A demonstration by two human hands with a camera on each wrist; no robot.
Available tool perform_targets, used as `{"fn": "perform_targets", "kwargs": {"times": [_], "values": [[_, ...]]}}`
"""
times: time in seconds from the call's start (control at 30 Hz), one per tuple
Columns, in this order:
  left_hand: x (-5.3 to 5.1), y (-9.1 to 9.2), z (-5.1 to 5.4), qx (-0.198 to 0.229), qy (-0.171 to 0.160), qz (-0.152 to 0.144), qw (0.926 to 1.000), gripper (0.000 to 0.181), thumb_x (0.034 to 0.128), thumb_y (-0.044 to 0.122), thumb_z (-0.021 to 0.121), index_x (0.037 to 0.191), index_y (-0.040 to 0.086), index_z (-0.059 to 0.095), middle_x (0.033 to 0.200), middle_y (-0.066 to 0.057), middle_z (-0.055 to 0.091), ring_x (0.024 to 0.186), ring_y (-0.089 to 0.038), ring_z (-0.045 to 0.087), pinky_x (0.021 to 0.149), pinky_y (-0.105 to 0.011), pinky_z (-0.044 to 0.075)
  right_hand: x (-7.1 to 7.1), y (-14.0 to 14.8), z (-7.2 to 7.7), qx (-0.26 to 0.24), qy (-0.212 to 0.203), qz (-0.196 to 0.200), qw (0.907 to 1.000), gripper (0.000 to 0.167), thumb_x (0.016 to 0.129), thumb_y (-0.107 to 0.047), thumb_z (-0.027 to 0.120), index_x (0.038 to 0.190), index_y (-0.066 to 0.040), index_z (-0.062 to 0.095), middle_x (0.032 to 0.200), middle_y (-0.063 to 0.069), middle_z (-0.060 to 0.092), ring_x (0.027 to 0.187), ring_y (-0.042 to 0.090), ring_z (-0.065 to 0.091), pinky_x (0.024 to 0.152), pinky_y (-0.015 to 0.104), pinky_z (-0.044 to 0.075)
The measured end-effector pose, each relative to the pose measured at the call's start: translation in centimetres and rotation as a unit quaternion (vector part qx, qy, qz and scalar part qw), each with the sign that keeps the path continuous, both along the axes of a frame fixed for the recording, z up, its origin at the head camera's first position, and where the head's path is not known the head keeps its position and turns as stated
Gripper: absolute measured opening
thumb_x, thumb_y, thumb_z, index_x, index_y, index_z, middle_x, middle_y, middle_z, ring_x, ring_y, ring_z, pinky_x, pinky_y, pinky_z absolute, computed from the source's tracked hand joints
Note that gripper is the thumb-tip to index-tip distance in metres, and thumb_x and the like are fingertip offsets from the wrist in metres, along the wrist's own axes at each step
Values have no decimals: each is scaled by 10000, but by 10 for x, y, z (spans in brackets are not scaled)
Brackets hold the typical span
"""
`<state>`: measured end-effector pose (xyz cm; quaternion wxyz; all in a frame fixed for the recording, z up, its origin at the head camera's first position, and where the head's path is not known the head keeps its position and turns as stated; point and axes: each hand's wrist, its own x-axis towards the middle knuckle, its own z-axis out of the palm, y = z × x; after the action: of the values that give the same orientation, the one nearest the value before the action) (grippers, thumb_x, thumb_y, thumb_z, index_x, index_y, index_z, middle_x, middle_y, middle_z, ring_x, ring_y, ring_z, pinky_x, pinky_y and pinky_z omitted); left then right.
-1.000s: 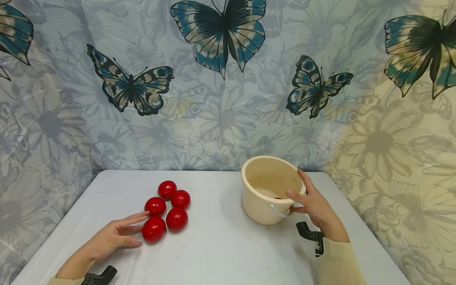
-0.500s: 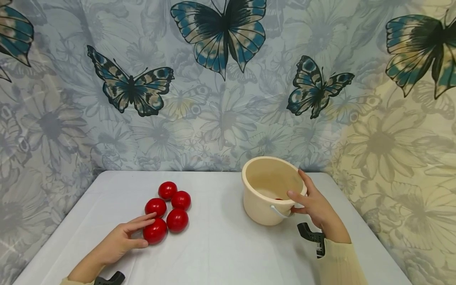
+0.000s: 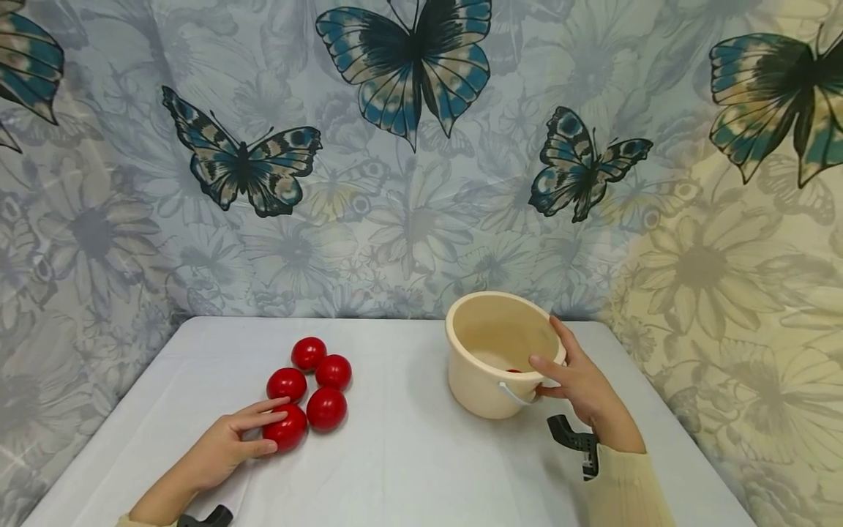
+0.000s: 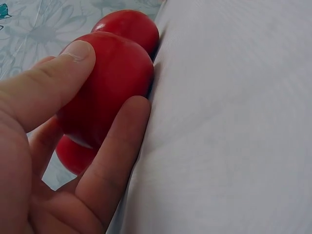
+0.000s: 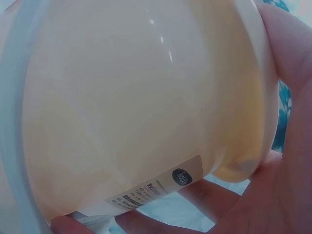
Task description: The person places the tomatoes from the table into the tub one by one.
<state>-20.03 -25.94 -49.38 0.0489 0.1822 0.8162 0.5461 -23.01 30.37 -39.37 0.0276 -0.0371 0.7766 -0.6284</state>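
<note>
Head view: left hand, fingers pinching the front red ball on the bench beside four other balls; right hand gripping the bucket. Apparent step: grasping; next probably calls for a clear lift.

A printed covering in pale blue-grey rises behind and along both sides, patterned with faint, oversized flowers and bold teal, black and cream butterflies. The light looks cool over the left and middle, then turns a warm yellow toward the right side. Below, a white cloth, lightly creased, covers a flat tabletop whose far edge runs along the foot of the printed covering.
</note>
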Motion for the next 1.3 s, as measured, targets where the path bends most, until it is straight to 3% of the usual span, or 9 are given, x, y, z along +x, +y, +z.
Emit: {"fn": "perform_targets", "kwargs": {"times": [0.2,0.4,0.5,0.63,0.87,1.0,1.3], "values": [[-1,1,0,-230,84,36,9997,418,864,219,781,1269,144,710,1436,-89,526,1268,95,362,977,-149,352,2,2,0,-17,1,9,10000,968,980,-242,668,1607,-257,-69,1618,223,-69,1347,528,290,833,642,517],[-2,2,2,-411,116,8,9991,424,873,240,772,1284,165,701,1433,-59,533,1382,-347,360,986,-145,320,2,2,2,-8,5,-40,10000,965,981,-231,666,1607,-266,-68,1619,225,-72,1338,530,303,826,644,518],[-3,2,2,-396,131,5,9991,416,875,227,770,1280,159,702,1432,-66,533,1373,-437,337,980,-137,322,2,2,3,-44,29,-32,10000,965,981,-222,666,1607,-268,-66,1621,220,-79,1344,527,294,832,655,509],[-3,0,3,-258,38,4,9997,413,875,215,770,1277,148,702,1435,-77,527,1386,-371,344,983,-140,326,2,2,2,-66,26,-16,10000,971,979,-222,669,1606,-260,-71,1621,221,-70,1346,522,295,833,657,508],[-1,-5,4,382,-298,-282,9984,429,893,131,742,1307,55,661,1448,-196,479,1255,93,382,978,-148,378,-1,0,0,-28,-7,-40,10000,988,965,-239,687,1608,-252,-63,1620,220,-62,1341,529,300,821,657,511],[-1,-9,2,560,-437,-404,9967,425,908,94,719,1319,19,640,1453,-231,460,1230,112,399,974,-187,426,-2,-1,0,13,-34,-57,10000,985,969,-239,681,1607,-258,-69,1618,231,-60,1347,535,291,823,663,508],[-2,-11,-1,521,-655,-290,9961,417,923,119,710,1325,31,638,1477,-211,444,1227,118,401,972,-181,419,-1,-2,-3,219,261,-91,9994,908,991,-259,639,1611,-207,-22,1600,269,-7,1315,554,322,810,649,525]]}}
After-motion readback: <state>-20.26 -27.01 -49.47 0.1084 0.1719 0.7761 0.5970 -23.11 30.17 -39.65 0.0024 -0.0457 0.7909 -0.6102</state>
